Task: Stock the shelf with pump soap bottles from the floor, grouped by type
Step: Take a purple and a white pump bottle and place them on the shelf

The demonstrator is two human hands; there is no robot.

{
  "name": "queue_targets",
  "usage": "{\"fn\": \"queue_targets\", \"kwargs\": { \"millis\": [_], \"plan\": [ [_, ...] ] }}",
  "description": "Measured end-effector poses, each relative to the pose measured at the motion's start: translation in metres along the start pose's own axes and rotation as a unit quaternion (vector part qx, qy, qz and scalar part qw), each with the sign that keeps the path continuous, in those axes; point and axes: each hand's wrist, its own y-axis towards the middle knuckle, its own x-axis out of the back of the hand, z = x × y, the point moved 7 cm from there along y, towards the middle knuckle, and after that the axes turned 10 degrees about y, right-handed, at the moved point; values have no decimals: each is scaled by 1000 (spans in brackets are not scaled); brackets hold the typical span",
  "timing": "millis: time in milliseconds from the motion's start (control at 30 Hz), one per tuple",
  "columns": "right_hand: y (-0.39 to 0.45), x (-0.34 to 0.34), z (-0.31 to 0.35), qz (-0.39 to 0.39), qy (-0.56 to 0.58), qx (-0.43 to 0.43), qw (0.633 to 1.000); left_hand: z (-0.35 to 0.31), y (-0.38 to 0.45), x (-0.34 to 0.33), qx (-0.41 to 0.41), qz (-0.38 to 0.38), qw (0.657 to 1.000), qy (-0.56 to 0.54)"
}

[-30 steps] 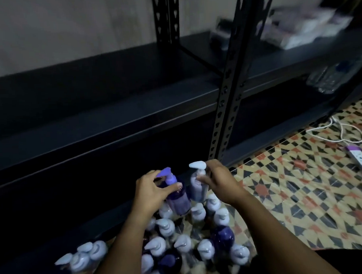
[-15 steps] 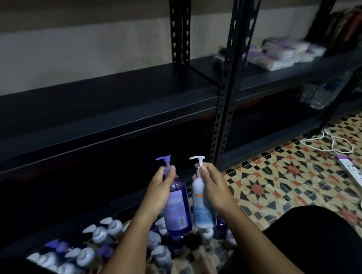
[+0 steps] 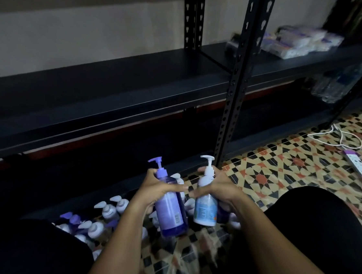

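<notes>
I see the left hand (image 3: pixel 156 193) wrapped around a purple bottle (image 3: pixel 170 207), fingers curled over its shoulder just under the purple pump, the thumb lying across the front. The right hand (image 3: pixel 219 187) is clamped on a white bottle (image 3: pixel 205 203) with a white pump and a pale blue label, gripping it high on the neck and shoulder. Both bottles are lifted clear of the floor (image 3: pixel 283 168), roughly upright with their bases tipped a little toward me, and they sit side by side between my two dark knees; the fingertips of the two hands nearly meet in the gap between them.

Below and to the left, the remaining bottles (image 3: pixel 108 213) stand packed together on the patterned tile, mostly white pumps with a few purple ones mixed in. They crowd against the foot of the black metal shelf (image 3: pixel 109 92), whose nearest board stretches across the middle of my view with nothing resting on the part in front of me. A perforated upright post (image 3: pixel 234 87) rises just beyond the white bottle.

Further right on the same shelf level I make out a blurred heap of white and purple packets (image 3: pixel 297 43). On the floor at the far right lie a white power strip (image 3: pixel 360 170) and a loose white cable (image 3: pixel 337 140), well apart from the hands
</notes>
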Motion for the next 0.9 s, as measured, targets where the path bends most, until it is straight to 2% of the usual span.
{"fn": "queue_targets", "kwargs": {
  "millis": [100, 200, 467, 567, 667, 900],
  "plan": [
    [-4, -6, -3, 11, -19, -5, 1000, -1, -9, 2, -16, -20, 1000, -12],
    [-4, -1, -1, -16, 28, 32, 999, -4, -11, 5, -54, -30, 997, -42],
    [-9, 0, 5, 14, 68, 92, 993, -4, -18, -9, -65, 45, 984, -162],
    [-12, -5, 4, 26, 83, 87, 992, -3, -19, -6, -70, 7, 976, -204],
    [-13, -8, 4, 28, 82, 77, 993, -7, -21, 0, -83, -33, 974, -208],
    [-15, -11, 9, 13, 62, 109, 992, -5, -19, -8, -91, -7, 982, -164]
  ]
}}
